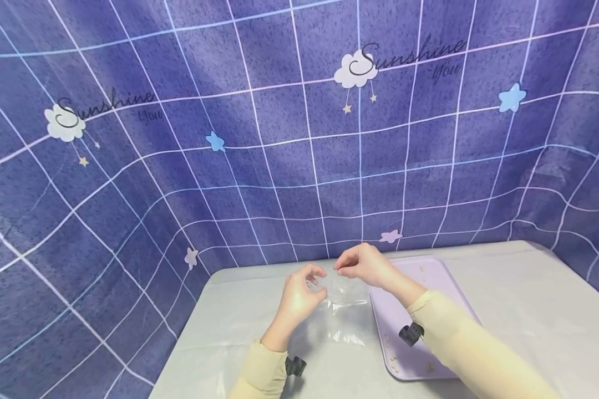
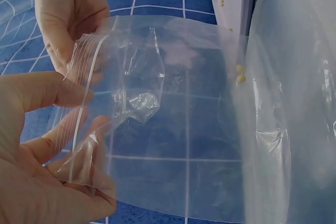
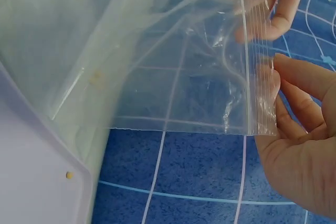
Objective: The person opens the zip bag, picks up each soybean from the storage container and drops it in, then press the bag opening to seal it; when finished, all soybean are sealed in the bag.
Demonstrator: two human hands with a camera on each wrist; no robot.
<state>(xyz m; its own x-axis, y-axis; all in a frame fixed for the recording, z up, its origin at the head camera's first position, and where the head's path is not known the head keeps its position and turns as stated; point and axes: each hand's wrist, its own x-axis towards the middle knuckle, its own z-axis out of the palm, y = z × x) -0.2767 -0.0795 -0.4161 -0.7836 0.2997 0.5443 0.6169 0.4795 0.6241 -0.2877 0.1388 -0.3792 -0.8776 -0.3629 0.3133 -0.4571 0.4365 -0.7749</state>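
A clear zip-lock bag (image 1: 346, 313) hangs above the table with its zip end up. At its mouth, the left hand (image 1: 301, 296) pinches one side near the zip strip. The right hand (image 1: 369, 266) holds the other corner of the mouth between thumb and fingers. In the left wrist view the left hand (image 2: 47, 145) has fingers on both sides of the ridged zip edge. Close by, in the right wrist view, the right hand (image 3: 304, 129) grips the same edge. Small yellow pieces (image 2: 240, 74) show through the film near the bag's lower end; whether they lie inside is unclear.
Right of the bag lies a lilac tray (image 1: 379, 318) with several small yellow pieces (image 1: 393, 360) near its corners, partly under the right forearm. A pale sheet covers the table (image 1: 219, 327). A blue gridded curtain (image 1: 279, 166) stands behind and at the sides.
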